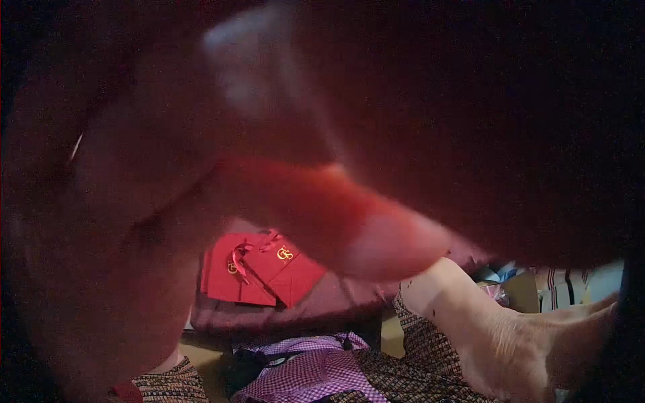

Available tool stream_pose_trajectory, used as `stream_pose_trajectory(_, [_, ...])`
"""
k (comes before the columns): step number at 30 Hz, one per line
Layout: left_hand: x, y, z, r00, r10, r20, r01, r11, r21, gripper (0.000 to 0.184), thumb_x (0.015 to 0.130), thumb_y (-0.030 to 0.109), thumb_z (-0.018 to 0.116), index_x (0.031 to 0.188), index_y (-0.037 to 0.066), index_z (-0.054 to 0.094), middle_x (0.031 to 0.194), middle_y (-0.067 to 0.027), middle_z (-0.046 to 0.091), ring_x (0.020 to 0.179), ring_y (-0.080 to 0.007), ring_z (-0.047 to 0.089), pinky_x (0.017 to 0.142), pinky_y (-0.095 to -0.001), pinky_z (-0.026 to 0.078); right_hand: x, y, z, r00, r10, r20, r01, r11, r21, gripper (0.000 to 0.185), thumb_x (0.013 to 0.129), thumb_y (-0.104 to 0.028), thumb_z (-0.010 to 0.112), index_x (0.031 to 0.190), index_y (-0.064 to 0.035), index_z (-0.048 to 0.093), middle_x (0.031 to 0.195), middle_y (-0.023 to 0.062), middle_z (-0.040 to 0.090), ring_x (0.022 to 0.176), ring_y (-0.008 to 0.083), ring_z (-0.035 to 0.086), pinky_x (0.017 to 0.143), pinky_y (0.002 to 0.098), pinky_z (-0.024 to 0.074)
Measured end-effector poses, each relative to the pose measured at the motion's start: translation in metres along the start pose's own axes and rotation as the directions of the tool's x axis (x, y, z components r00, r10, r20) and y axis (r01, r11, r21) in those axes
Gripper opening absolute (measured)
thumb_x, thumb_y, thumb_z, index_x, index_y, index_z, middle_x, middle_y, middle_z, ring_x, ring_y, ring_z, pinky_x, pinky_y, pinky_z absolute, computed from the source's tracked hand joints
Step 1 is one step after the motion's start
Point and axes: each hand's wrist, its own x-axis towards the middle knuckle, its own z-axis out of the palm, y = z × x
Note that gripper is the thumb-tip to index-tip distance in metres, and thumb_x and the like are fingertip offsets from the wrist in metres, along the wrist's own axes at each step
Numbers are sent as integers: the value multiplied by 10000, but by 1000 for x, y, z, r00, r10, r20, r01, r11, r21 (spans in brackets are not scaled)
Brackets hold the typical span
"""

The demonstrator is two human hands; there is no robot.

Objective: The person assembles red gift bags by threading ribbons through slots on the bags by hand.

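Very close to the lens, a dark, blurred hand fills much of the head view. It seems to be my left hand, coming up from the lower left; one fingertip shows reddish at the centre. Its grip cannot be made out. At the lower right is my right hand, with bare forearm and creased wrist in view. The right fingers run up into shadow and are hidden. Beyond the blurred finger, two red gift bags with gold lettering and a ribbon lie on a maroon cloth. Neither hand visibly touches them.
Below the cloth edge is purple-checked clothing beside brown patterned fabric. At the right, behind the wrist, are a box and a striped cloth or bag. The upper view is blocked and dark.
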Motion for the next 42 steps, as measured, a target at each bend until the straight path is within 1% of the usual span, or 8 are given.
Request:
stream_pose_trajectory(20, [17,24,31,987,110,117,-102,992,-70,728,889,557,525,1269,-61,465,1224,-241,553,1036,-262,585,883,-365,471,38,50,-69,888,282,-364,-340,934,-107,318,959,-283,450,1191,-121,596,1185,57,609,1199,207,505,1016,530,379])
stream_pose_trajectory(24, [7,51,17,977,173,129,-159,981,-110,708,901,548,515,1254,-64,485,1216,-243,560,1030,-263,589,881,-367,473,34,62,-176,578,709,-404,-598,705,380,621,996,-372,457,1483,-59,231,1423,107,325,1302,244,346,1102,444,278])
stream_pose_trajectory(26, [3,62,10,971,198,135,-181,975,-128,698,907,544,510,1247,-66,495,1211,-244,564,1027,-263,591,880,-368,474,17,52,-203,382,907,-176,-416,339,844,555,1008,-343,440,1448,-28,316,1274,108,518,1185,252,475,1061,412,350])
stream_pose_trajectory(29, [-7,77,-9,967,231,110,-214,966,-148,685,916,537,502,1236,-69,509,1205,-245,570,1022,-264,594,878,-370,476,-20,89,-213,524,617,-587,-779,626,-37,254,979,-232,474,1157,-61,536,1121,73,570,1053,206,536,881,448,440])
stream_pose_trajectory(34, [-30,97,-39,962,274,13,-270,953,-138,665,931,526,489,1218,-73,534,1195,-248,579,1015,-265,600,875,-372,479,-6,109,-228,537,490,-686,-800,553,-231,337,983,-250,488,1239,-31,500,1097,80,571,1000,223,552,887,403,441])
stream_pose_trajectory(37, [-46,98,-47,955,283,-89,-291,952,-90,655,941,519,481,1207,-75,549,1188,-249,584,1010,-266,603,874,-374,481,15,101,-274,350,779,-521,-778,551,301,240,998,-236,480,1113,-27,507,974,76,549,918,216,546,840,375,445])
stream_pose_trajectory(39, [-58,91,-50,947,257,-194,-261,965,8,649,947,515,476,1200,-77,559,1184,-250,588,1007,-267,605,872,-375,482,6,115,-225,466,500,-730,-801,590,-107,205,992,-230,496,1044,-41,553,941,64,561,885,206,551,804,373,453])
stream_pose_trajectory(42, [-86,62,-49,911,94,-401,68,926,372,145,905,47,571,982,-59,634,1009,-101,647,942,-177,594,852,-272,455,-46,92,-186,419,856,-302,-907,384,-171,290,962,-225,533,1191,-47,536,1114,88,606,986,218,579,894,401,464])
